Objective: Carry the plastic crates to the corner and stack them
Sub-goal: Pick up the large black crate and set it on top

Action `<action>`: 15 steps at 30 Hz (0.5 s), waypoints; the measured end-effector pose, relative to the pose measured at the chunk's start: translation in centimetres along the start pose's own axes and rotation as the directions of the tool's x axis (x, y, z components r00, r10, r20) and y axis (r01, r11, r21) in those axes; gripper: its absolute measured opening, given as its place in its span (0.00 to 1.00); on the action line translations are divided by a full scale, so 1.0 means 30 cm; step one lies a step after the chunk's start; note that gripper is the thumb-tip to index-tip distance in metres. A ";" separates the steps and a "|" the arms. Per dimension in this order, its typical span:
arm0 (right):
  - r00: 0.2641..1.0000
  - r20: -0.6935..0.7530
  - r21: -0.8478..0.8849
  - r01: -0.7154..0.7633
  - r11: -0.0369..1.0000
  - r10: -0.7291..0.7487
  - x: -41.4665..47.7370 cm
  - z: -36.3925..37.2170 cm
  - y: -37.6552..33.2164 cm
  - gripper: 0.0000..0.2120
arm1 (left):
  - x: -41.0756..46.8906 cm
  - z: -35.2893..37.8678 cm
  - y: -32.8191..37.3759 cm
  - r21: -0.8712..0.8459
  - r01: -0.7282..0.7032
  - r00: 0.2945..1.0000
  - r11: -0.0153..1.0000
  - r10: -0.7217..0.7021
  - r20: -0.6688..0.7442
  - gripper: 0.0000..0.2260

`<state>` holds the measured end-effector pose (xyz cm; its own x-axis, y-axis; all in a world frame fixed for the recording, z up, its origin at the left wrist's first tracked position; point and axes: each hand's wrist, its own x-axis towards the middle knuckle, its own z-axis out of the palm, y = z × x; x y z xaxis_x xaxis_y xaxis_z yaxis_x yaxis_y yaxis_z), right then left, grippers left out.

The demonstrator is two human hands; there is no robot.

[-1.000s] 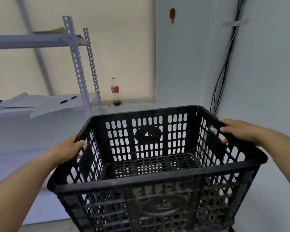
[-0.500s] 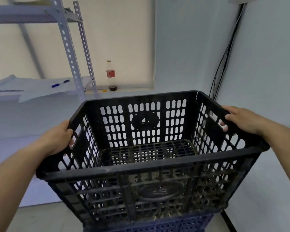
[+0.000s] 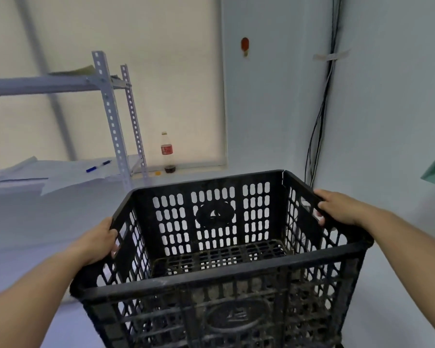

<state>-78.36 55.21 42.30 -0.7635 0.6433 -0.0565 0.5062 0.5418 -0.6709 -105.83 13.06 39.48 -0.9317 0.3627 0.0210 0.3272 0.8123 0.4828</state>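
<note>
Head view: blue crate seen under it half a second ago no longer in frame; view tilted higher up wall. Black perforated plastic crate [image 3: 219, 275] empty, grimy, oval emblem on walls, facing room corner, underside out of frame. Left hand [image 3: 96, 243] and right hand [image 3: 339, 209]: each grip clenched round opposite side rim.

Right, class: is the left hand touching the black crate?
Touching. The head view shows the left hand gripping the black crate at its left rim, fingertips curled through the side openings.
</note>
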 end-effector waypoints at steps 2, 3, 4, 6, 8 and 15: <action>1.000 -0.009 -0.111 0.000 0.994 -0.001 0.005 0.001 -0.005 0.15 | 0.001 -0.008 -0.002 0.076 0.000 1.000 0.997 -0.001 0.014 0.14; 1.000 -0.017 -0.193 0.004 0.981 -0.007 0.010 0.005 -0.005 0.16 | -0.001 -0.012 0.003 0.115 -0.005 1.000 0.993 0.003 0.010 0.14; 1.000 -0.028 -0.283 0.007 0.959 -0.015 0.017 0.011 -0.001 0.18 | -0.005 -0.016 0.014 0.146 -0.008 1.000 0.989 0.009 -0.006 0.15; 0.999 -0.045 -0.418 -0.010 0.908 -0.010 0.032 0.023 0.005 0.23 | -0.018 -0.022 0.050 0.192 -0.016 0.998 0.981 0.026 -0.053 0.19; 0.998 -0.060 -0.486 -0.030 0.873 0.000 0.038 0.032 -0.004 0.29 | -0.023 -0.017 0.092 0.201 -0.069 0.992 0.977 0.089 -0.090 0.26; 0.996 -0.071 -0.571 0.005 0.821 -0.055 0.029 0.009 -0.111 0.31 | -0.082 0.014 0.292 0.222 -0.280 0.945 0.934 0.309 -0.109 0.30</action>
<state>-80.82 53.82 44.27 -0.7598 0.6493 0.0336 0.6409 0.7567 -0.1290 -100.61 19.46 43.29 -0.7962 0.5440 0.2648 0.6016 0.7585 0.2505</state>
